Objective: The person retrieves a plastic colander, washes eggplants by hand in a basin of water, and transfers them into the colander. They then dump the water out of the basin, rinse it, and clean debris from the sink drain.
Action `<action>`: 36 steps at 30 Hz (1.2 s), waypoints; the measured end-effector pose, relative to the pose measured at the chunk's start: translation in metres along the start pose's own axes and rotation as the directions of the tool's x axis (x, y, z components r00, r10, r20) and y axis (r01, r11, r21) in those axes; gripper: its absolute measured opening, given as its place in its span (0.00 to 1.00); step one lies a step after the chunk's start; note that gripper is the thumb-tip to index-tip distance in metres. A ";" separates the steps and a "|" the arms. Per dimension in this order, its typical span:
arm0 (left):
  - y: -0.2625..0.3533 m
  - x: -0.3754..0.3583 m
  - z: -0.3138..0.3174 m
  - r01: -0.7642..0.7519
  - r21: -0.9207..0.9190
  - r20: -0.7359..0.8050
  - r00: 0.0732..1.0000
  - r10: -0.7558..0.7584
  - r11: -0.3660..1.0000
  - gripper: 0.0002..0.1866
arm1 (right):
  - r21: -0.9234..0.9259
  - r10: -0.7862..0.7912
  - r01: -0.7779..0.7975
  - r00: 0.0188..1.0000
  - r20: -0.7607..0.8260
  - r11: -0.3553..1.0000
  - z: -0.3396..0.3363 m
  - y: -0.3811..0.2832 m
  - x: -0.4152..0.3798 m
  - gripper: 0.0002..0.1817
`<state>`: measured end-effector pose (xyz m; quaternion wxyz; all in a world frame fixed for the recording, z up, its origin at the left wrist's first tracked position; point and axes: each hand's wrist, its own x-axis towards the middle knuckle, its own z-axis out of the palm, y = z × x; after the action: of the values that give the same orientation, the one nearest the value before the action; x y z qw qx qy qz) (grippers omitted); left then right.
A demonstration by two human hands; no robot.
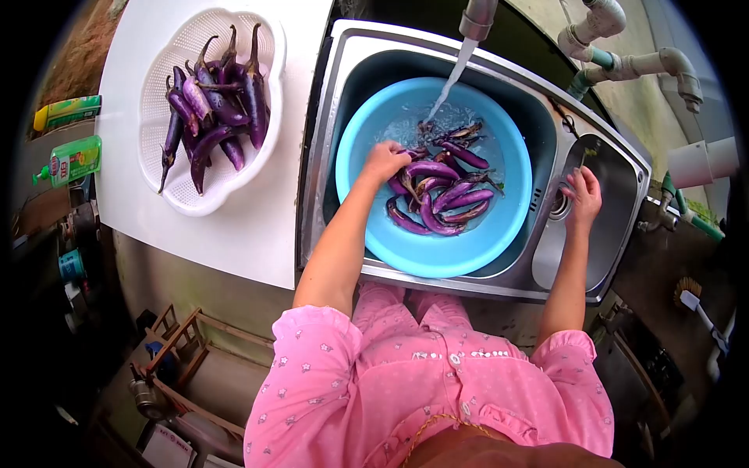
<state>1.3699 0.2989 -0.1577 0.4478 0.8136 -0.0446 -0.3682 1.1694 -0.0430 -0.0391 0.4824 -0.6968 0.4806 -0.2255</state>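
A light-blue basin (355, 234) stands in the large sink, with several purple eggplants (441, 220) in water. My left hand (385, 164) reaches over the basin's left side, its fingers closed on an eggplant (413, 154) whose near end they cover. Over the small side sink, my right hand (583, 196) is raised with its fingers pinched. A thin, greenish stem-like scrap (586, 156) sticks up from its fingertips. Water runs from the tap (477, 22) into the basin's far side.
Left of the sink, a white plastic basket (181, 201) of eggplants sits on a white countertop (226, 248). A green bottle (76, 161) is by the counter's left edge. The metal sink rim (343, 35) surrounds the basin. Pipes (624, 66) run along the right wall.
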 end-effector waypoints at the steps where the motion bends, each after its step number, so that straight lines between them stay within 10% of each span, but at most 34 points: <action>1: 0.002 0.000 0.001 -0.001 -0.004 0.000 1.000 0.001 1.000 0.21 | -0.309 -0.121 0.075 0.984 -0.133 0.948 -0.014 0.019 0.005 0.21; 3: 0.013 0.006 0.003 0.057 -0.625 -0.154 0.969 -0.195 0.779 0.21 | -0.472 -0.305 0.240 0.950 -0.066 0.848 -0.016 0.010 0.000 0.24; 4: 0.016 0.006 0.007 0.056 -0.589 -0.193 0.959 -0.207 0.806 0.21 | -0.610 -0.444 0.363 0.896 0.020 0.704 -0.013 0.008 -0.008 0.27; 5: 0.018 0.004 0.014 0.037 -0.360 -0.269 0.953 -0.142 0.932 0.21 | -0.374 -0.335 0.343 0.938 0.089 0.861 0.025 -0.028 -0.028 0.24; 7: -0.010 0.022 0.025 0.065 -0.045 -0.058 0.996 -0.068 0.997 0.23 | -0.529 -0.609 0.724 0.676 0.416 0.443 0.086 -0.050 -0.042 0.14; 8: -0.005 0.020 0.023 0.075 0.085 -0.005 0.997 -0.075 0.994 0.23 | -0.197 -0.583 0.726 0.658 0.476 0.659 0.117 -0.036 -0.032 0.13; 9: 0.000 0.016 0.021 0.082 0.084 -0.010 0.997 -0.082 0.993 0.23 | -0.280 -0.665 0.847 0.529 0.527 0.452 0.145 -0.041 -0.033 0.13; 11: 0.006 0.015 0.016 0.149 0.236 -0.010 0.988 -0.151 0.960 0.23 | -0.214 -0.666 0.862 0.494 0.560 0.460 0.182 -0.037 -0.030 0.16; 13: -0.007 0.018 0.023 0.203 0.224 -0.100 0.978 -0.185 0.953 0.24 | -0.311 -0.389 0.662 0.689 0.612 0.683 0.202 0.006 -0.019 0.18; 17: 0.017 0.001 0.023 0.164 0.168 -0.146 0.979 -0.140 0.972 0.25 | -0.541 0.177 0.355 0.690 0.701 0.762 0.211 0.044 -0.025 0.20; 19: 0.007 0.004 0.035 0.345 -0.469 0.187 0.939 -0.290 0.813 0.20 | -0.292 0.391 -0.261 0.614 0.685 0.920 0.211 0.064 -0.027 0.18; 20: 0.022 -0.005 0.031 0.509 -0.637 0.375 0.861 -0.345 0.579 0.17 | -0.295 0.390 -0.256 0.615 0.686 0.921 0.207 0.055 -0.028 0.18; 22: 0.024 -0.006 0.030 0.535 -0.637 0.442 0.843 -0.306 0.555 0.16 | 0.122 0.379 -0.753 0.456 0.805 0.647 0.194 0.026 -0.033 0.16; 25: 0.040 -0.012 0.029 0.505 -0.627 0.520 0.838 -0.164 0.593 0.15 | 0.095 0.435 -0.821 0.393 0.810 0.563 0.195 0.033 -0.028 0.14; 27: 0.029 -0.007 0.026 0.472 -0.581 0.481 0.856 -0.188 0.663 0.17 | 0.009 0.387 -0.749 0.352 0.852 0.662 0.186 0.019 -0.023 0.15; 31: 0.004 0.009 0.016 0.305 -0.663 0.096 0.941 -0.326 0.684 0.13 | 0.103 0.267 -0.512 0.597 0.756 0.853 0.184 0.030 -0.018 0.21; 33: 0.016 0.010 0.015 0.238 0.100 -0.167 0.961 -0.220 0.966 0.17 | -0.308 0.058 0.228 0.711 0.700 0.924 0.187 0.035 -0.022 0.25; 36: 0.020 0.015 0.029 0.130 0.468 -0.212 0.977 -0.032 0.874 0.20 | -0.535 -0.001 0.454 0.763 0.646 0.712 0.200 0.072 -0.040 0.26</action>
<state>1.3677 0.2609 -0.1599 0.2190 0.9326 -0.0553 -0.2813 1.2745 0.0782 -0.1840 0.2946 -0.9117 0.2531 0.1337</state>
